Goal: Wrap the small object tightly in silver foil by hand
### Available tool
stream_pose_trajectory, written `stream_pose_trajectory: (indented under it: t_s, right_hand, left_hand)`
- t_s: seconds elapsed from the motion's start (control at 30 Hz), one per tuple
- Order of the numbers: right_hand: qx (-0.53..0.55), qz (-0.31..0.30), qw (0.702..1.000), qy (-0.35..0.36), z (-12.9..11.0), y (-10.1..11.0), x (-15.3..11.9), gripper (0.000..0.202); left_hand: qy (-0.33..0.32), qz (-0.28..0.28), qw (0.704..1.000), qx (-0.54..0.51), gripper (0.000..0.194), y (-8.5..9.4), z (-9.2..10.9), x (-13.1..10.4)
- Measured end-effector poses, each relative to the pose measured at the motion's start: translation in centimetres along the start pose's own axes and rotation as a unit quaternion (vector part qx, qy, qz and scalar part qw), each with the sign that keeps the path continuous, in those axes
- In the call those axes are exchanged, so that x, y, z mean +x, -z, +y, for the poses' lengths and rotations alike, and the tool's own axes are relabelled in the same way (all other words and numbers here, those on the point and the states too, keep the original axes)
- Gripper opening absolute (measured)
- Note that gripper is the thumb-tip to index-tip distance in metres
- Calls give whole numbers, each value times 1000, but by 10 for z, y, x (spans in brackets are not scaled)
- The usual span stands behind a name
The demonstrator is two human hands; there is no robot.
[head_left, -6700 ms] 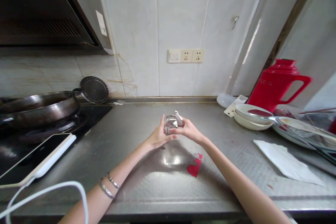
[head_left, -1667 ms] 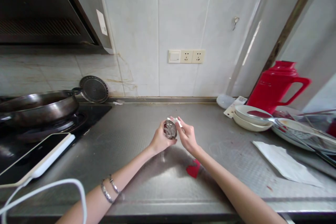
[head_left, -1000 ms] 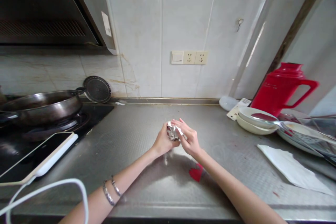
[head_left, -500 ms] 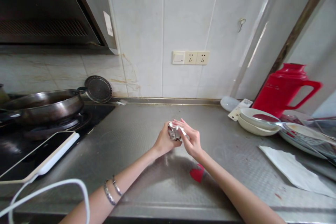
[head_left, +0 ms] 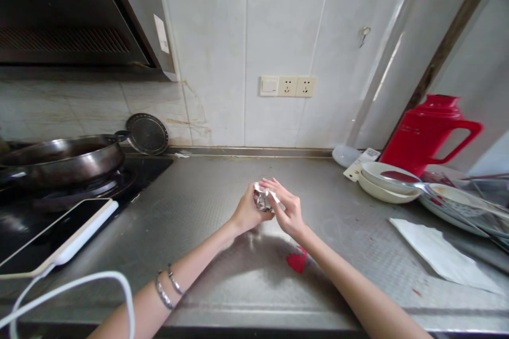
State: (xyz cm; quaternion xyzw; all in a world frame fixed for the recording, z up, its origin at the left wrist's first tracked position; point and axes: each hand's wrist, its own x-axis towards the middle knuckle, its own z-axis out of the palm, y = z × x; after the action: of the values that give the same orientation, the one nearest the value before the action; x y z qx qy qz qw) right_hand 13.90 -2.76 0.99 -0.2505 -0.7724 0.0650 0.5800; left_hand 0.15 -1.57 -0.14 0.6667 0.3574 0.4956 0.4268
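Above the middle of the steel counter, my left hand is wrapped around a small, shiny, silvery round object, whose exact kind I cannot make out. My right hand is bent over the same object from the right, fingers on its top and side. Pinched under those fingers is a bit of white tissue, pressed against the silvery surface. Fingers of both hands hide much of the object. On the counter near my right forearm lies a red heart-shaped patch.
At left, a steel pan sits on the black stove, with a phone and white cable in front. To the right are stacked bowls, a red thermos, plates and a white paper towel. A range hood overhangs the stove.
The whole view has shifted very slightly. Both hands stay on the silvery object, with the right fingers and tissue moved only a little over it.
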Motion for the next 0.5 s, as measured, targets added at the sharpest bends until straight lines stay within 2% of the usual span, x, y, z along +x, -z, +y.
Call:
stream_pose_trajectory:
  t_s: [0.1,0.2,0.27,0.37,0.5]
  right_hand:
    - [-48,-64,991,112,-1,2,-2,34]
    - [-94,-104,974,175,2,7,1,40]
    - [-123,-102,968,192,5,11,4,42]
    - [-155,-77,968,180,10,16,7,43]
    - [-157,-93,964,194,8,16,6,42]
  left_hand:
    - [-34,-12,999,9,62,3,-3,1]
    - [-36,-8,999,19,54,4,-3,1]
    - [-8,2,1000,24,55,2,-1,0]
    - [30,13,999,9,61,0,3,0]
    - [36,14,999,20,57,2,5,1]
